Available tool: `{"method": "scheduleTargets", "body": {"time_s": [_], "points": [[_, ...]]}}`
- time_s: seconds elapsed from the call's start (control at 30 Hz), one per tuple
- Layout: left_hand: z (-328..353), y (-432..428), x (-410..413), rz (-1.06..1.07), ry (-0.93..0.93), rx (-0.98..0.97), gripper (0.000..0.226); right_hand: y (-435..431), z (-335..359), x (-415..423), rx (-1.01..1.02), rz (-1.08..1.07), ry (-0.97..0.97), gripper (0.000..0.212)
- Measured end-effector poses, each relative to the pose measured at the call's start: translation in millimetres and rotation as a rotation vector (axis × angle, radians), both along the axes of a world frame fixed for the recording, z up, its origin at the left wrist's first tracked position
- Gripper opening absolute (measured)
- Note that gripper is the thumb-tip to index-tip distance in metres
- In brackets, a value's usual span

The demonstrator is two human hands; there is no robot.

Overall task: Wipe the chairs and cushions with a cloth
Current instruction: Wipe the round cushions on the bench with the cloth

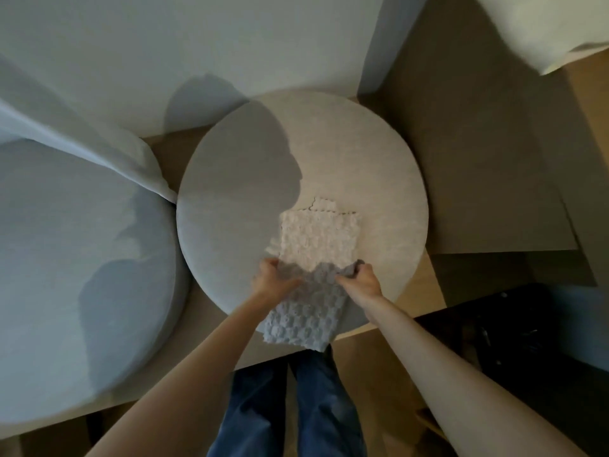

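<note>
A white, bumpy-textured cloth (316, 239) lies spread on a round pale upholstered stool (379, 159) in the middle of the head view. Its near end hangs over the stool's front edge. My left hand (275, 280) grips the cloth's left side and my right hand (361, 280) pinches its right side, both near the stool's front edge. The far half of the cloth sits in bright light, the near half in my shadow.
A large pale blue rounded chair seat (75, 258) stands close at the left, with its backrest (82, 133) beside the stool. A light wall panel (197, 54) rises behind. A brown rug (487, 176) covers the floor at right. A dark object (514, 331) sits at lower right.
</note>
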State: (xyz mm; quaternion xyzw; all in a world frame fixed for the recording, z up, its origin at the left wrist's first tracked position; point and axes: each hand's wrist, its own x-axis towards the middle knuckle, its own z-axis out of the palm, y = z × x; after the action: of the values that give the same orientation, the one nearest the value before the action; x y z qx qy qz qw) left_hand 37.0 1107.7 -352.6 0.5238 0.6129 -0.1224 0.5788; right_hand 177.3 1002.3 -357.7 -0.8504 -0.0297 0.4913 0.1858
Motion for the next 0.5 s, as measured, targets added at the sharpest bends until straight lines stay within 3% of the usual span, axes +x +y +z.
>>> {"method": "scheduleTargets", "body": {"time_s": [0.2, 0.33, 0.37, 0.43, 0.5], "points": [[12.8, -3.3, -3.9, -0.035, -0.109, -0.101, 0.032, -13.4, 19.0, -10.2, 0.224, -0.144, 0.007, 0.014], [52.2, 8.6, -6.1, -0.190, -0.268, 0.144, 0.015, -28.1, 64.7, -14.0, 0.372, -0.274, -0.034, 0.019], [64.3, 9.4, -6.4, -0.269, -0.311, 0.243, 0.023, -33.3, 78.7, -15.1, 0.412, -0.301, -0.036, 0.023], [91.3, 9.3, -9.1, -0.397, -0.345, 0.471, 0.038, -46.5, 108.6, -19.4, 0.523, -0.367, 0.011, 0.046], [119.5, 6.2, -12.0, -0.518, -0.418, 0.644, 0.029, -64.3, 137.3, -25.6, 0.630, -0.341, 0.033, 0.070]]}}
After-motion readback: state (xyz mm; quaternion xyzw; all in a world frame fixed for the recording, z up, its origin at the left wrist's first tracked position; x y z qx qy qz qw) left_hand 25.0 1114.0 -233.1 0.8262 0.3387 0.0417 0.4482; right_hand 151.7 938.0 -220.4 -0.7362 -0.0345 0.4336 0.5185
